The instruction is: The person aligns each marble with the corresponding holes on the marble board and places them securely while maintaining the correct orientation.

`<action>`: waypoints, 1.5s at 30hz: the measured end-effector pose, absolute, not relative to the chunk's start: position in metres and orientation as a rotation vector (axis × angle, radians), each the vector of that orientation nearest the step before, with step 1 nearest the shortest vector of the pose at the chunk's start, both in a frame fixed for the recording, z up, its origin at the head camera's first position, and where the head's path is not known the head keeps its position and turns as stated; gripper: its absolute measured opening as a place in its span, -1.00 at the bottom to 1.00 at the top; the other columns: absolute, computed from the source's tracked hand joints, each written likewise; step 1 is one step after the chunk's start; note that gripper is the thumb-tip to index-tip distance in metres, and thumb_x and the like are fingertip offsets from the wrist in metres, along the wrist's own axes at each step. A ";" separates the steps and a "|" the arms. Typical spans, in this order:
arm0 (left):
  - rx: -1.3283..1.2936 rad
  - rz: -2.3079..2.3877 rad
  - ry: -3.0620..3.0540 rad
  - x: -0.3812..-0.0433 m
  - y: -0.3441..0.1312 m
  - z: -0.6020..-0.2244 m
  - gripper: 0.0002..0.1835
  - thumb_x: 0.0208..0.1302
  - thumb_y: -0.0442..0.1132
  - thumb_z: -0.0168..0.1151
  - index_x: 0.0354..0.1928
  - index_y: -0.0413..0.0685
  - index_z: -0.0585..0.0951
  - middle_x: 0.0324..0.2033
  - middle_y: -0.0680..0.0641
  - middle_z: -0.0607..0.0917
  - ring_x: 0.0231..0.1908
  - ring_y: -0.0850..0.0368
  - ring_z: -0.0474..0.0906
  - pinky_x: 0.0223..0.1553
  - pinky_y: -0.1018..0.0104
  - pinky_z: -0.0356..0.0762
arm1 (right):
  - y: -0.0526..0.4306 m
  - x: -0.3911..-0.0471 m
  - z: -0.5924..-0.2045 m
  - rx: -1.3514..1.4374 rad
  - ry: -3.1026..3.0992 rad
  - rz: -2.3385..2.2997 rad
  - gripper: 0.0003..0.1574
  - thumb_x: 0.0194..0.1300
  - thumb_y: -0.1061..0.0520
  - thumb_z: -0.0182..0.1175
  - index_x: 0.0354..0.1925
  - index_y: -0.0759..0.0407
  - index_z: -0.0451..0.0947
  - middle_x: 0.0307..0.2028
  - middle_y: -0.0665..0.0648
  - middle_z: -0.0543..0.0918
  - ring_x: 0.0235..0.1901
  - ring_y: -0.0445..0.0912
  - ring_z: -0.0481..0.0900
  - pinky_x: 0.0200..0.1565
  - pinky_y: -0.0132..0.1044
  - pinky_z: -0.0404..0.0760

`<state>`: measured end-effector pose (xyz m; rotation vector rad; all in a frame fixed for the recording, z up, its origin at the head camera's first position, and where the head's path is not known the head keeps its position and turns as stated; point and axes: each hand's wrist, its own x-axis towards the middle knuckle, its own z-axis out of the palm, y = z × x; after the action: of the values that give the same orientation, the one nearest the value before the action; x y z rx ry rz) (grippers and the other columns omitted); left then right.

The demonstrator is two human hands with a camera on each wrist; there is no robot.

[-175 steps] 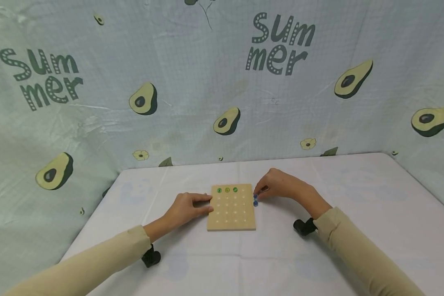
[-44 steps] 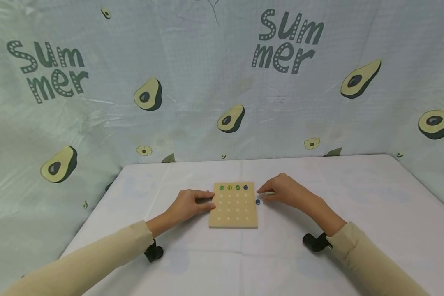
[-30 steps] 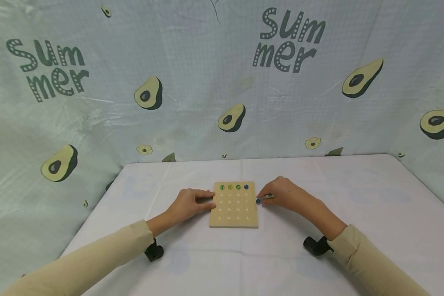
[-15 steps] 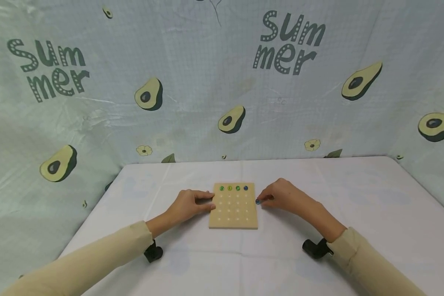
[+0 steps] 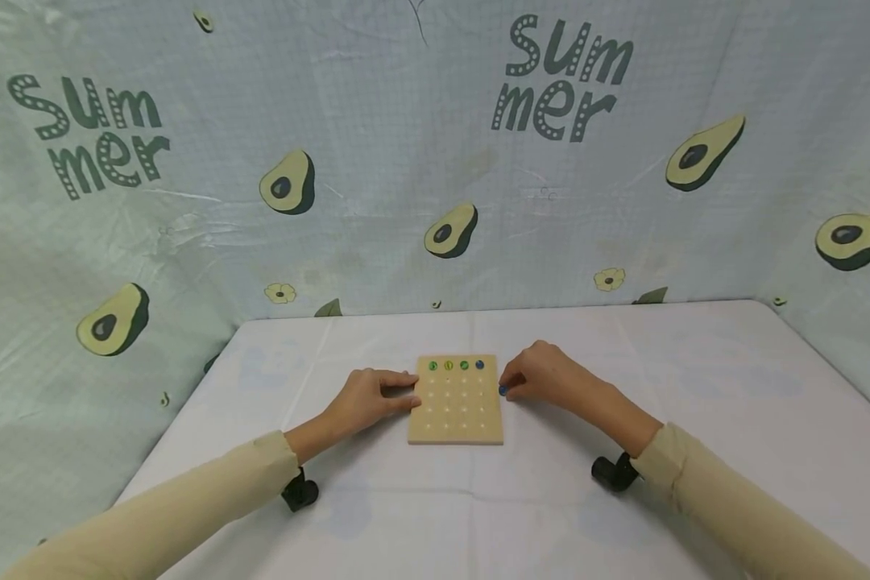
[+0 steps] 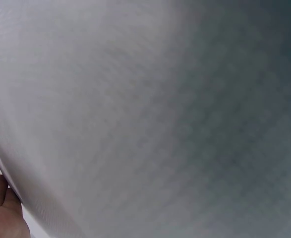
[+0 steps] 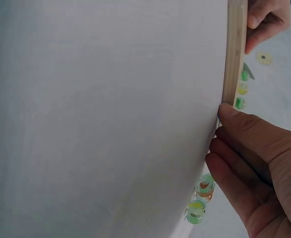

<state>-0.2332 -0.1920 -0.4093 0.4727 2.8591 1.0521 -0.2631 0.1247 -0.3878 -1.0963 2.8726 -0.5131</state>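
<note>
In the head view, the left hand (image 5: 366, 400), thumb and forefinger spread, touches the board (image 5: 455, 436) at left; the right hand (image 5: 548, 375) pinches a blue marble (image 5: 503, 391) beside its right edge. Left wrist: blurred cloth (image 6: 115, 109). Right wrist: glass marbles (image 7: 196, 213) nearby.

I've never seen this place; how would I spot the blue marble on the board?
On the white table, find the wooden board between the left hand and right hand. Four marbles line its far edge. The blue marble ends that row at the right, the only blue one on the board.
</note>
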 end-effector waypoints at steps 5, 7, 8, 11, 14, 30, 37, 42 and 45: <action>0.475 1.057 2.862 -0.234 -0.192 -0.408 -0.51 0.21 -0.04 0.50 0.18 0.04 0.71 0.19 -0.05 0.67 0.32 0.00 0.50 0.31 0.02 0.46 | 0.123 -0.265 -0.386 -1.101 2.879 -0.473 -0.80 0.15 0.16 0.53 -0.22 0.15 0.83 -0.34 -0.04 0.81 -0.33 -0.29 0.72 -0.24 -0.43 0.69; 0.476 1.057 2.862 -0.234 -0.192 -0.408 -0.51 0.22 -0.05 0.50 0.19 0.03 0.71 0.19 -0.05 0.67 0.32 -0.01 0.50 0.31 0.01 0.46 | 0.123 -0.266 -0.386 -1.110 2.883 -0.458 -0.82 0.15 0.14 0.53 -0.23 0.14 0.83 -0.34 -0.05 0.81 -0.32 -0.29 0.72 -0.24 -0.43 0.69; 0.475 1.055 2.863 -0.234 -0.192 -0.409 -0.51 0.22 -0.06 0.50 0.19 0.03 0.71 0.19 -0.05 0.67 0.32 -0.01 0.50 0.31 0.01 0.46 | 0.123 -0.266 -0.386 -1.110 2.884 -0.451 -0.82 0.15 0.13 0.52 -0.23 0.13 0.83 -0.34 -0.05 0.81 -0.32 -0.29 0.72 -0.24 -0.42 0.69; 0.473 1.049 2.862 -0.233 -0.192 -0.409 -0.51 0.22 -0.06 0.50 0.19 0.02 0.70 0.19 -0.06 0.67 0.31 0.00 0.50 0.32 0.01 0.46 | 0.123 -0.267 -0.386 -1.113 2.876 -0.447 -0.84 0.16 0.13 0.52 -0.24 0.11 0.84 -0.34 -0.06 0.81 -0.32 -0.29 0.72 -0.24 -0.42 0.69; 0.464 1.045 2.866 -0.233 -0.191 -0.408 -0.51 0.21 -0.06 0.51 0.19 0.03 0.71 0.19 -0.05 0.67 0.31 0.00 0.50 0.32 0.02 0.46 | 0.124 -0.266 -0.386 -1.115 2.874 -0.439 -0.84 0.17 0.12 0.52 -0.24 0.10 0.84 -0.35 -0.07 0.81 -0.33 -0.31 0.71 -0.25 -0.43 0.68; 0.476 1.042 2.870 -0.234 -0.192 -0.410 -0.52 0.24 -0.04 0.48 0.19 0.02 0.71 0.19 -0.07 0.67 0.31 -0.02 0.51 0.31 0.00 0.46 | 0.125 -0.268 -0.385 -1.147 2.852 -0.430 -0.83 0.15 0.11 0.53 -0.24 0.09 0.84 -0.36 -0.09 0.81 -0.37 -0.38 0.65 -0.27 -0.46 0.66; 0.483 1.046 2.876 -0.235 -0.193 -0.411 -0.52 0.25 -0.04 0.48 0.19 0.01 0.71 0.18 -0.06 0.68 0.30 -0.03 0.52 0.30 0.00 0.47 | 0.123 -0.268 -0.383 -1.126 2.850 -0.445 -0.83 0.15 0.12 0.53 -0.25 0.10 0.84 -0.35 -0.07 0.81 -0.35 -0.35 0.68 -0.27 -0.45 0.67; 0.488 1.048 2.875 -0.236 -0.193 -0.411 -0.52 0.24 -0.04 0.48 0.18 0.02 0.71 0.18 -0.06 0.68 0.30 -0.01 0.51 0.31 0.01 0.47 | 0.125 -0.267 -0.383 -1.085 2.829 -0.509 -0.82 0.15 0.12 0.53 -0.23 0.10 0.84 -0.34 -0.07 0.81 -0.34 -0.35 0.70 -0.25 -0.45 0.67; 0.479 1.049 2.873 -0.235 -0.193 -0.413 -0.52 0.23 -0.04 0.49 0.19 0.03 0.71 0.18 -0.05 0.68 0.31 0.00 0.51 0.31 0.02 0.46 | 0.126 -0.268 -0.386 -1.091 2.815 -0.535 -0.82 0.16 0.11 0.52 -0.22 0.09 0.84 -0.33 -0.08 0.81 -0.34 -0.36 0.69 -0.26 -0.47 0.66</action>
<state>-0.2349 -0.1928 -0.4126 0.4794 2.8728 1.0485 -0.2675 0.1262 -0.3856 -1.0912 2.8148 -0.5348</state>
